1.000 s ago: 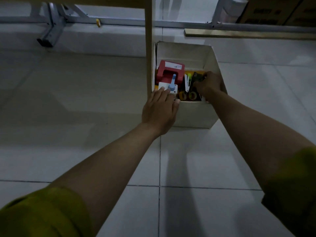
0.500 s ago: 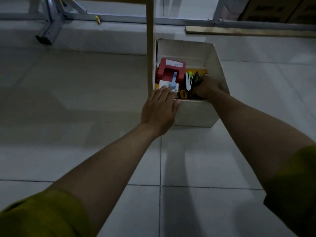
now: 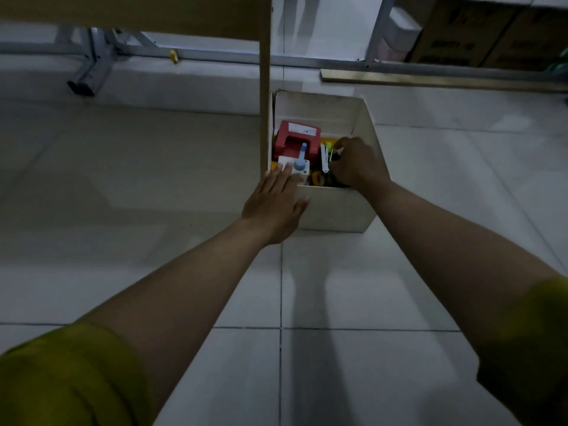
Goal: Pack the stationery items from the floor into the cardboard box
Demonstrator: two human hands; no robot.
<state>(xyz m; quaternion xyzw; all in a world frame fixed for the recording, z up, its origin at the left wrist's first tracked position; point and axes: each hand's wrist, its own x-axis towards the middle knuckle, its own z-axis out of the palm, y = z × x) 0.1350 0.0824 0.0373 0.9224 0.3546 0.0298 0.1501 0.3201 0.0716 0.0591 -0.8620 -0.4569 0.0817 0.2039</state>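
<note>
We work at the open white cardboard box (image 3: 335,207), which sits on the pale tiled floor (image 3: 153,179) in the upper centre of the frame, just beside a tan upright post (image 3: 265,87). Our left hand (image 3: 275,204) lies flat, fingers spread, over the near left rim of the box, touching a white block with a blue knob (image 3: 297,167). Our right hand (image 3: 356,164) reaches inside at the right, fingers curled around something small and dark; what it pinches we cannot tell.

Contents visible: a red boxy plastic item (image 3: 296,138) at the back left, a thin white clip-like piece (image 3: 325,159) in the middle, and yellow and dark rolls along the near wall. No stationery shows on the floor around the box.

Judgement: we are in the settling step, late in the task. To do it well, we keep the left hand steadying the rim so the light box does not slide, and we lower the piece into the free gap at right rather than wedge it against the clip, releasing only once it rests.
</note>
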